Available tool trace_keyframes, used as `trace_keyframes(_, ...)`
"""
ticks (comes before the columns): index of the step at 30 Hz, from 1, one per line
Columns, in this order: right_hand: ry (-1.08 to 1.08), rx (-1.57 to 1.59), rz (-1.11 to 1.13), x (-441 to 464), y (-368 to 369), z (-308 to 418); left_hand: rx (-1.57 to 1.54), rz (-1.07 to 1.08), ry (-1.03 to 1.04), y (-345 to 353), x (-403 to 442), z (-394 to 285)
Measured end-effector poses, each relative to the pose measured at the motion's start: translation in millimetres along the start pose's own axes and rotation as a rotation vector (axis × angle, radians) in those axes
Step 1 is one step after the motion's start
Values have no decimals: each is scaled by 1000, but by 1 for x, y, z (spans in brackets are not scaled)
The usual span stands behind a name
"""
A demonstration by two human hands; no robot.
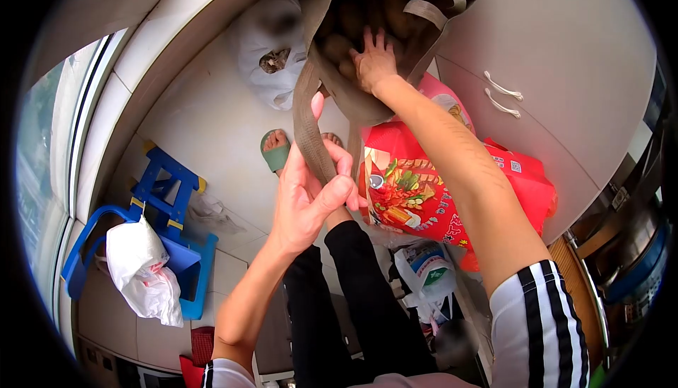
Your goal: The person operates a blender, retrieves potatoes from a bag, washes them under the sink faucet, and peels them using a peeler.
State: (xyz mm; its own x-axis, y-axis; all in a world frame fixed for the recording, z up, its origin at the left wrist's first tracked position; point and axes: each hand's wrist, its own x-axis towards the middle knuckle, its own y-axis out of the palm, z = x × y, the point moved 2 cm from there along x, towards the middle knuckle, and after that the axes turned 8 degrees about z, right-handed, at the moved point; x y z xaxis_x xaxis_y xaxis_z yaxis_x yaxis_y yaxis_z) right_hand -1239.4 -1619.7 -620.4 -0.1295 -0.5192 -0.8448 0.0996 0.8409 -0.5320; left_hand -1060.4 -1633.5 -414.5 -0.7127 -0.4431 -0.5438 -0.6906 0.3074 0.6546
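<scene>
the person is reaching deep with the right hand (374, 62) into a tall brown bag (353, 102) — its mouth is gaping beside the grey cabinet (544, 42). those fingers are spreading open over the brown, roundish lumps (337, 48) inside, which are looking like potatoes; they are touching the lumps rather than closing around one. the left hand (311, 194) is holding the bag's long strap (308, 116), its fingers loosely curling around the band while the thumb is standing apart. a white plastic bag (286, 86) is sitting on the floor next to the brown bag, showing something dark through its opening. a red printed bag (413, 183) is lying under the right forearm, in front of the cabinet. over by the window, a blue step stool (169, 183) is standing — another white bag (138, 264) is slumping close to it.
</scene>
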Motion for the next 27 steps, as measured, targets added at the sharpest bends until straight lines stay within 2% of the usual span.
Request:
trace_keyframes(2,71,-125,66,14,6,9,-1,-15,-24,1,0,-3)
trace_keyframes(6,192,-160,187,43,32,6,-21,12,-29,3,1,-2)
trace_keyframes(9,293,-116,141,58,44,3,-28,38,-21,1,2,2)
trace_keyframes(12,281,-126,275,59,39,2,-40,41,-25,0,1,6)
trace_keyframes(15,305,-130,129,62,50,2,-33,33,-31,-3,-2,7)
trace_keyframes(18,187,-103,210,44,39,-9,3,31,-42,-4,-5,5)
trace_keyframes(21,79,77,222,17,12,-22,31,20,-44,-4,-8,3)
trace_keyframes(25,-35,705,-48,-7,23,-34,-29,-35,-20,2,-11,6)
trace_keyframes(27,-184,1229,114,-26,14,-38,-75,-129,-38,4,-14,6)
